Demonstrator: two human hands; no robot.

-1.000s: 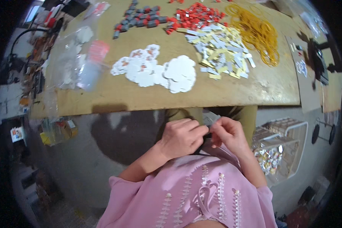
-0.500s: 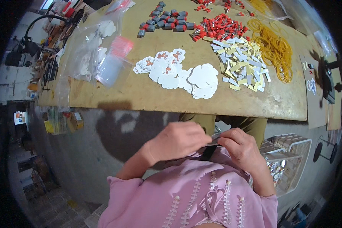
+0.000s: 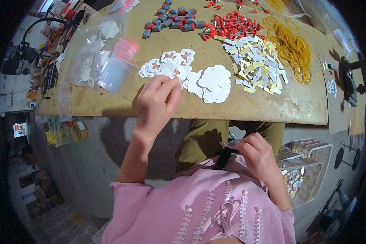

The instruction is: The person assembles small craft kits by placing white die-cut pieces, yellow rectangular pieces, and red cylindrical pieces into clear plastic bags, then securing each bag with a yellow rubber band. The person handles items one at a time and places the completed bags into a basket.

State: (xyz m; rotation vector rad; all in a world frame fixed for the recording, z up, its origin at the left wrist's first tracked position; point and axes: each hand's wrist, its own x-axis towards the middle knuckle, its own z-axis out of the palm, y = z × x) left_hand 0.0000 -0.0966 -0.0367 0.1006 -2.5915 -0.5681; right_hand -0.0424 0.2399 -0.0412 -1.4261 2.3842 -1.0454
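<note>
In the head view, the left hand (image 3: 156, 99) is at the near edge of the printed cloud-shaped cards (image 3: 166, 67), fingertips at the cards lying straight ahead of it; its fingers are bent toward the thumb, but whether they grip a card I cannot tell. The right hand (image 3: 258, 152) is well apart from these cards, low in front of the body and short of the counter (image 3: 268, 109), its fingers closed on a thin see-through piece (image 3: 232, 144). So the left hand is much the nearer to the cards, which lie ahead and to the left of the right hand. Each card is rounded, with no clear long axis; with the plain white cards (image 3: 215, 83) on their right, they form a band running roughly side to side, along the counter's front edge. A bare strip of counter separates the band from that edge, and more open surface lies beyond it, up to the grey motor-like parts (image 3: 177, 18). The sides are tighter: clear bags (image 3: 114, 73) lie near the printed cards on the left, and yellow and grey strips (image 3: 258, 65) just beside the plain cards on the right.
</note>
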